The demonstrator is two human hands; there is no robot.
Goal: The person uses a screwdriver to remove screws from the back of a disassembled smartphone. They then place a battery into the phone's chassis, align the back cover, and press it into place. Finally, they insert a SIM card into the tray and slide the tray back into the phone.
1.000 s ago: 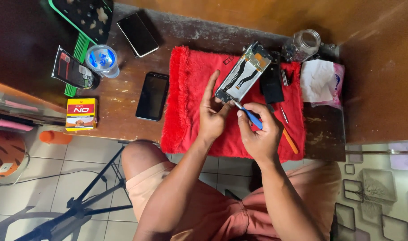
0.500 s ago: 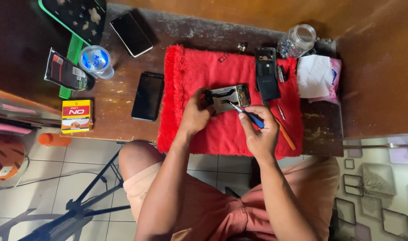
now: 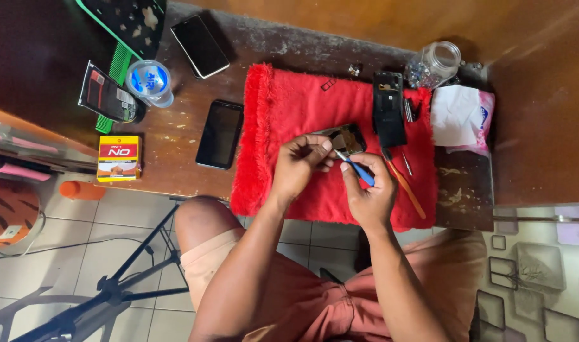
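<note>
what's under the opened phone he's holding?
The red fringed cloth lies under the opened phone, over the wooden table. The left hand holds the phone; the right hand points a blue-handled tool at it. The phone's underside is hidden.

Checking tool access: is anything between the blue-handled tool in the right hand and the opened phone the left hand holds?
Nothing visible. The left hand holds the opened phone over the red cloth, and the blue-handled tool in the right hand already has its tip at the phone's edge.
</note>
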